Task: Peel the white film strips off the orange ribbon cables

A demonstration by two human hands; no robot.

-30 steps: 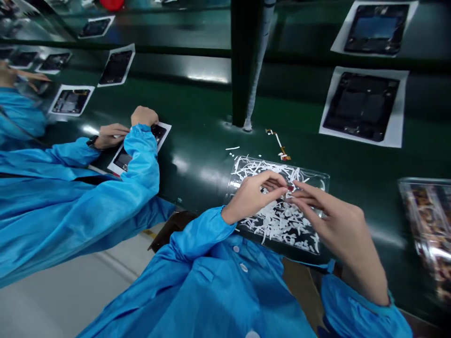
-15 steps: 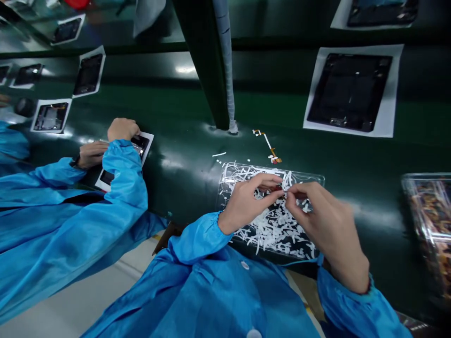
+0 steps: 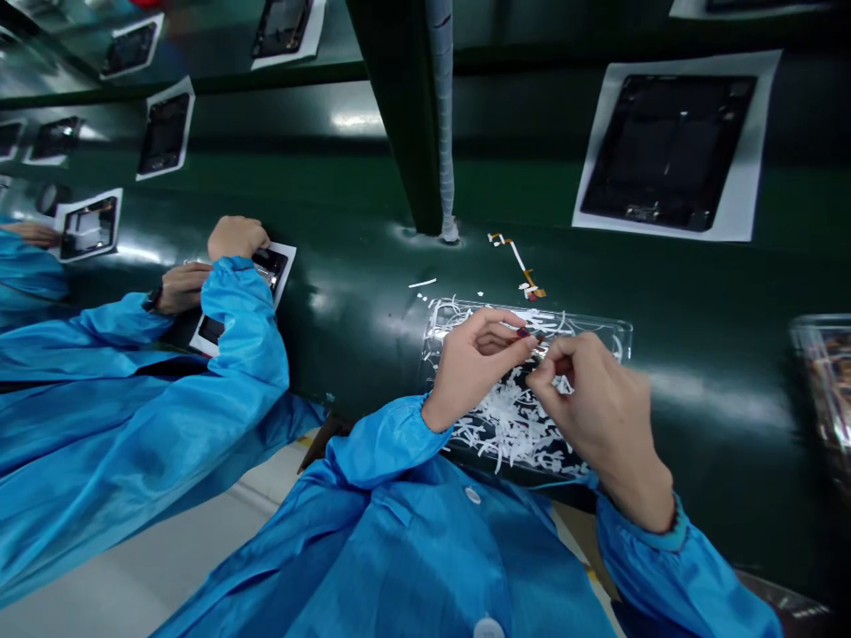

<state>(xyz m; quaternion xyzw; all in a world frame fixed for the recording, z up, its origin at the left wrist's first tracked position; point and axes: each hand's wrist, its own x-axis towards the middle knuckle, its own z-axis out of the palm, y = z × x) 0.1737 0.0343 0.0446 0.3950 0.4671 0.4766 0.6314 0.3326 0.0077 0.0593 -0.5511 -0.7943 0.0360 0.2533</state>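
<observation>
My left hand (image 3: pixel 473 361) pinches a small flex cable (image 3: pixel 524 333) between thumb and fingers; a dark red bit of it shows, the rest is mostly hidden. Close by on the right, my right hand (image 3: pixel 591 394) has thumb and forefinger pressed together; what they hold, if anything, is too small to make out. Both hands are over a clear plastic tray (image 3: pixel 621 330) strewn with white paper-like strips (image 3: pixel 511 416). Beyond the tray lies another flex cable (image 3: pixel 519 257), orange and white with a red spot, on the green bench (image 3: pixel 359 328).
A dark device panel (image 3: pixel 671 151) on white paper lies at the back right. A clear box of brownish parts (image 3: pixel 831 372) stands at the right edge. A post (image 3: pixel 405 115) rises behind the tray. At left, a co-worker's hands (image 3: pixel 236 237) work over another panel.
My right hand has drawn slightly down and left, its fingers closing together. The dark red bit in my left hand shows more plainly. The whole view has shifted a little.
</observation>
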